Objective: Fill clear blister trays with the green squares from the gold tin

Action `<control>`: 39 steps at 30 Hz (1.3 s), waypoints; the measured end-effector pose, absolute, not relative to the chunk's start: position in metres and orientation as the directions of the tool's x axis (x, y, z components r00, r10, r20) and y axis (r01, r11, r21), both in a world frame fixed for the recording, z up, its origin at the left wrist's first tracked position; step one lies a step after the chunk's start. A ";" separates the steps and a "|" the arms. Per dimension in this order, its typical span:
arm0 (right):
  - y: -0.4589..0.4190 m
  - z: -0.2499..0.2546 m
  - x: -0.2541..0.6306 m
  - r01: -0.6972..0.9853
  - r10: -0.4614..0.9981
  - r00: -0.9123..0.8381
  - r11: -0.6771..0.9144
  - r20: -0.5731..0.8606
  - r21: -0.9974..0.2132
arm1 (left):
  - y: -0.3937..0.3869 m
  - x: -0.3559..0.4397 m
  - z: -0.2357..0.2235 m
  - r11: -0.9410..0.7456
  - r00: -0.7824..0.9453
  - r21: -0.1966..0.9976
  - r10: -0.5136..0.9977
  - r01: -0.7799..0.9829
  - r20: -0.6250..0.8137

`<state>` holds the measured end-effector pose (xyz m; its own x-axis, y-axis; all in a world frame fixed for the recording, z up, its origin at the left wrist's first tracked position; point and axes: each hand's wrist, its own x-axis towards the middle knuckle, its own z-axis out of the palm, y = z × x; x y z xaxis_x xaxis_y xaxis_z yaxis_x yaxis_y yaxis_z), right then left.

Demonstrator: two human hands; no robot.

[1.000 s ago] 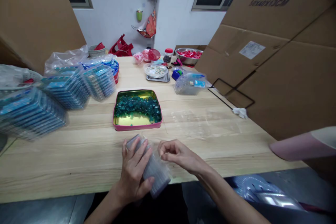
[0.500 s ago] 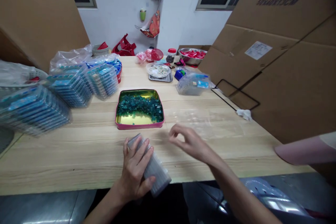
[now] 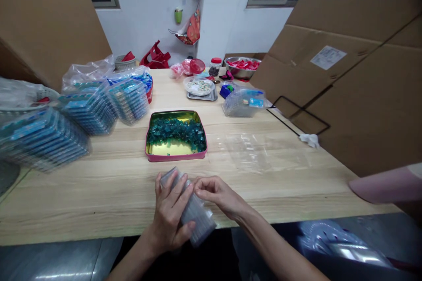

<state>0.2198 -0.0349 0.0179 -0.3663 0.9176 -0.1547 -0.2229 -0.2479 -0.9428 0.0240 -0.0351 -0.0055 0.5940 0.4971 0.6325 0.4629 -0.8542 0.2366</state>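
Observation:
My left hand (image 3: 169,213) is wrapped over a stack of thin clear plastic pieces (image 3: 200,223), tilted at the table's front edge. Against the stack's right side, the fingers of my right hand (image 3: 214,195) are pinched together. Whatever lies between those fingertips is too small to make out. Just beyond the hands sits a pink-rimmed tin (image 3: 176,157) with a gold inside. Dark teal translucent pieces (image 3: 174,131) are heaped in it, mostly toward its back. To the right, flat clear plastic bags (image 3: 249,153) lie on the table.
Stacked clear packs with blue cards (image 3: 46,138) line the left. Farther back are a scale (image 3: 202,95) bearing a plastic dish, a clear pack (image 3: 244,103) and a metal bowl (image 3: 242,71) of red pieces. A large cardboard box (image 3: 356,79) borders the right side.
My right hand has moved left from above the table to the stack's right side, fingers pinched. My left hand keeps its hold on the stack.

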 end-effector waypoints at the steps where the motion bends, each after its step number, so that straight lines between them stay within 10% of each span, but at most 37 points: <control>1: -0.035 0.018 0.219 -0.226 0.917 -0.366 -0.252 -0.158 -0.941 | -0.035 0.024 -0.005 -0.855 0.594 0.236 0.496 0.463 0.633; 17: -0.012 0.040 0.224 -0.022 0.817 -0.565 -0.161 -0.120 -0.987 | -0.035 0.024 -0.004 -0.861 0.592 0.241 0.488 0.449 0.642; 26: -0.015 0.073 0.279 0.213 0.945 -0.323 0.021 -0.050 -0.977 | -0.036 0.024 -0.005 -0.852 0.584 0.259 0.505 0.455 0.635; 34: 0.018 0.096 0.332 0.873 0.972 0.008 0.109 0.237 -0.475 | -0.036 0.025 -0.004 -0.851 0.554 0.280 0.507 0.445 0.660; 39: 0.002 0.054 0.267 0.372 0.952 -0.306 0.128 0.009 -0.919 | -0.037 0.024 -0.002 -0.855 0.582 0.261 0.501 0.448 0.641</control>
